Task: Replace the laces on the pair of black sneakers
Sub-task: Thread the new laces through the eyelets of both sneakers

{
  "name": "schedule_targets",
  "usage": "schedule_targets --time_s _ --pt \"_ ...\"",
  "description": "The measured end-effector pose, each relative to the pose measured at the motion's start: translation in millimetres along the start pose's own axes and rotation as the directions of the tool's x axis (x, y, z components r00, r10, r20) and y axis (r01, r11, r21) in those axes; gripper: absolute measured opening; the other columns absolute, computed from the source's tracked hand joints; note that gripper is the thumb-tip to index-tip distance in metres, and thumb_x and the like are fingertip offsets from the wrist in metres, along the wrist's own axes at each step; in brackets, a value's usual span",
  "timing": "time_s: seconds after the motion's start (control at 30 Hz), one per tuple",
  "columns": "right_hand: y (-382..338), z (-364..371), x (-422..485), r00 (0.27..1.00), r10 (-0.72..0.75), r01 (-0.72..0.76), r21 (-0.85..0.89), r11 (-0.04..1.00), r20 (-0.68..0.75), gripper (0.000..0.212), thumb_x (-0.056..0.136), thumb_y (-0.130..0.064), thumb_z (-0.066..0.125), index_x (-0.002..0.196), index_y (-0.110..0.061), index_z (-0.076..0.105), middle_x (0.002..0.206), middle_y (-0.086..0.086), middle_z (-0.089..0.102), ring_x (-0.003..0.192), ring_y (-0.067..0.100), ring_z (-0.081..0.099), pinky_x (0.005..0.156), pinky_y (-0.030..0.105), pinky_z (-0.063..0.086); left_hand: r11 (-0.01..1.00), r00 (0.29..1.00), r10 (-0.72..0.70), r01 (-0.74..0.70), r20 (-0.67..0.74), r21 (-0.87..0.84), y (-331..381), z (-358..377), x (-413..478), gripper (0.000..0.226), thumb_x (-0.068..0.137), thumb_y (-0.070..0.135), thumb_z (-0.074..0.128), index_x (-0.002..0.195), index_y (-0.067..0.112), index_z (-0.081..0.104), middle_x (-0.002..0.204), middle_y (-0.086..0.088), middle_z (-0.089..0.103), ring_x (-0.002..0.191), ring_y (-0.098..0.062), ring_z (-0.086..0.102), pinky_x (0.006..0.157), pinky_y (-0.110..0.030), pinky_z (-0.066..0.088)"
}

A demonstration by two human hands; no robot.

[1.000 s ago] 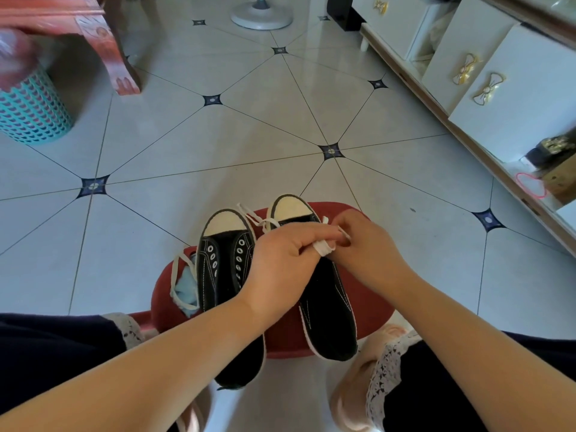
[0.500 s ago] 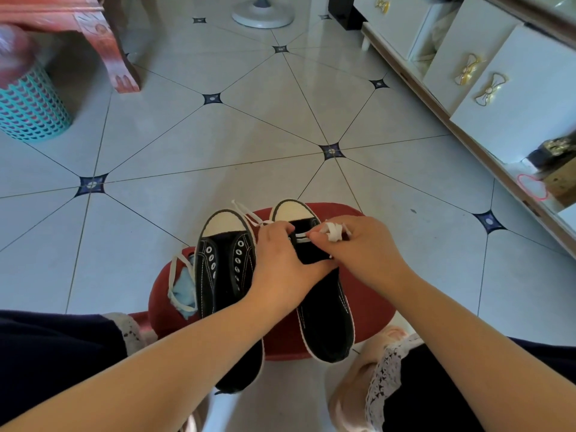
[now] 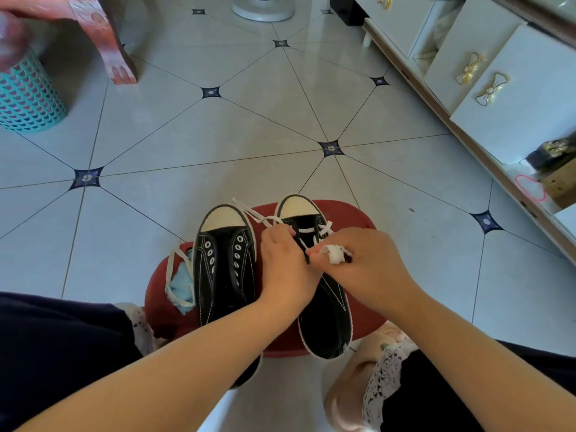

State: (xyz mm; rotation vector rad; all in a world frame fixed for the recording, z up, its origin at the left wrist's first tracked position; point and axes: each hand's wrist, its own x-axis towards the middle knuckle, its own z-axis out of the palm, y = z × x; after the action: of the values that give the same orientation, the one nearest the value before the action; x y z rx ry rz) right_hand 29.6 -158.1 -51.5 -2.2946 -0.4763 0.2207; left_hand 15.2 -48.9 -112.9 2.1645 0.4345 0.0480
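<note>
Two black sneakers with white toe caps stand side by side on a red stool. The left sneaker has bare eyelets and no lace. The right sneaker carries a white lace across its front eyelets. My left hand lies over that shoe's left side, its fingers curled at the lace. My right hand pinches a bunched length of the white lace just above the shoe's tongue. A loose lace end trails toward the toe of the left sneaker.
Another white lace lies with a light blue cloth on the stool's left edge. A teal basket and a red wooden leg stand far left. White cabinets line the right wall. A fan base sits far back.
Both hands have shifted forward toward the toe of the right sneaker. A lace bar now shows across its front eyelets, and my right hand has drawn the bunched lace rightward.
</note>
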Motion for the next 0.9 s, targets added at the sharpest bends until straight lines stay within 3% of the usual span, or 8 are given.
schedule_targets --time_s 0.13,0.27,0.4,0.47,0.53,0.73,0.8,0.9 --pt "-10 -25 -6 0.991 0.099 -0.118 0.224 0.967 0.094 0.024 0.078 -0.018 0.071 0.07 0.004 0.065 0.068 0.026 0.059 0.05 0.019 0.046 0.056 0.026 0.041 0.999 0.999 -0.044 0.044 0.005 -0.029 -2 -1 3 0.057 0.078 0.012 0.067 0.123 0.008 0.033 0.126 -0.006 0.028 0.116 -0.016 0.035 0.096 -0.019 0.032" --pt "-24 -60 -22 0.908 -0.057 -0.113 0.374 0.921 0.416 0.017 0.068 -0.025 0.076 0.062 -0.01 0.069 0.061 0.013 0.065 0.049 0.02 0.051 0.049 0.017 0.041 0.995 0.997 -0.074 0.074 -0.005 -0.074 -2 -3 4 0.055 0.074 0.008 0.068 0.117 0.01 0.034 0.123 -0.004 0.029 0.11 -0.016 0.037 0.091 -0.019 0.033" --pt "-9 -71 -15 0.773 0.098 -0.28 0.198 0.939 0.627 0.015 0.062 -0.025 0.073 0.058 -0.012 0.066 0.066 0.012 0.068 0.047 0.013 0.049 0.045 0.015 0.037 0.991 0.997 -0.078 0.076 -0.014 -0.114 -2 -4 3 0.051 0.073 0.008 0.069 0.112 0.011 0.037 0.115 0.001 0.028 0.106 -0.017 0.042 0.086 -0.022 0.041" --pt "6 -59 -9 0.801 0.302 -0.279 -0.123 0.952 0.518 0.022 0.073 -0.022 0.071 0.058 -0.013 0.057 0.061 0.004 0.064 0.048 0.009 0.045 0.048 0.015 0.035 0.988 0.997 -0.079 0.075 -0.019 -0.133 -3 -4 3 0.049 0.072 0.006 0.068 0.111 0.011 0.038 0.118 -0.001 0.031 0.105 -0.017 0.043 0.075 -0.015 0.038" --pt "14 -45 -4 0.896 0.315 -0.189 -0.375 0.908 0.311 0.026 0.085 -0.031 0.061 0.065 -0.018 0.049 0.066 -0.003 0.057 0.054 0.007 0.045 0.052 0.018 0.035 0.988 0.997 -0.072 0.068 -0.025 -0.139 -3 -5 2 0.049 0.072 0.007 0.068 0.111 0.012 0.039 0.12 -0.002 0.032 0.106 -0.017 0.042 0.072 -0.012 0.035" --pt "14 -7 19 0.961 0.244 -0.192 -0.322 0.927 0.129 0.047 0.083 -0.058 0.052 0.116 -0.024 0.05 0.1 -0.007 0.06 0.085 0.01 0.053 0.069 0.026 0.043 0.984 0.998 -0.054 0.046 -0.043 -0.172 -5 -4 -3 0.05 0.073 0.018 0.072 0.111 0.012 0.04 0.12 -0.002 0.035 0.106 -0.016 0.045 0.086 -0.024 0.042" --pt "15 8 26 0.961 0.243 -0.189 -0.333 0.924 0.131 0.049 0.083 -0.058 0.053 0.115 -0.021 0.052 0.098 -0.005 0.059 0.083 0.01 0.051 0.063 0.025 0.039 0.983 0.997 -0.052 0.042 -0.053 -0.181 -6 -3 -3 0.049 0.073 0.018 0.072 0.11 0.012 0.04 0.118 -0.004 0.038 0.104 -0.017 0.047 0.082 -0.024 0.043" --pt "20 18 33 0.961 0.227 -0.158 -0.36 0.92 0.158 0.03 0.087 -0.047 0.054 0.083 -0.018 0.05 0.076 -0.005 0.053 0.074 0.015 0.052 0.055 0.023 0.035 0.984 0.997 -0.047 0.036 -0.059 -0.177 -9 -1 -1 0.047 0.072 0.018 0.071 0.108 0.011 0.041 0.117 -0.006 0.041 0.102 -0.019 0.049 0.08 -0.025 0.044"
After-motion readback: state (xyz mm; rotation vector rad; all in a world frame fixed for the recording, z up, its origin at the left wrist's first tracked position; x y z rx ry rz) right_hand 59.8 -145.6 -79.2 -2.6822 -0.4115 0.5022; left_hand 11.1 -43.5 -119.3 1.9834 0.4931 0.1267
